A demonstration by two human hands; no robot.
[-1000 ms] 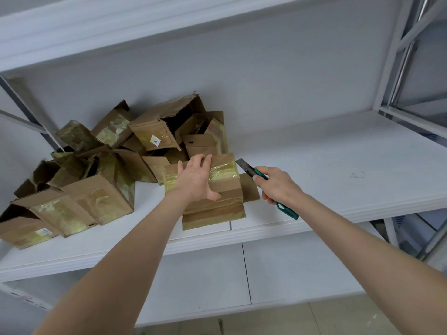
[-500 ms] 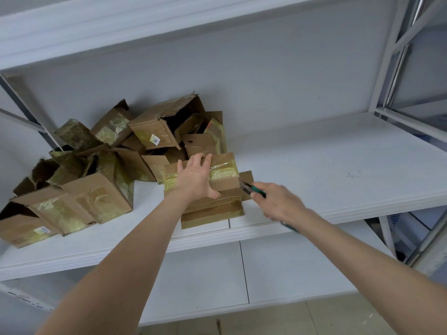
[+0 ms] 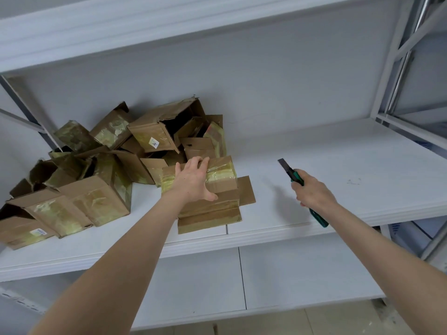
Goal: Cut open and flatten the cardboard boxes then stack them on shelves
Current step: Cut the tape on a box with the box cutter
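- The shelf has its front edge running left to right just near of the work. Its right half is bare white board from the box out to the upright post.
- An upper shelf hangs over the far side, and a lower shelf shows below the front edge.
- The left half of the shelf is crowded by a pile of opened, taped brown boxes reaching back to the rear wall.
- 1 box lies right of the pile, close to the front edge. 1 flap is folded out flat to its right and another lies toward the near edge.
- The left hand lies palm-down on top of this box. Its fingers are stretched to the far edge and its thumb is spread to the right, pressing rather than gripping.
- The right hand is curled round a green knife. The blade is out and points up and far-left, over bare shelf, well apart from the box.
- 2 boxes in the pile carry small white labels, 1 high and 1 at the near left. The print is too small to read.
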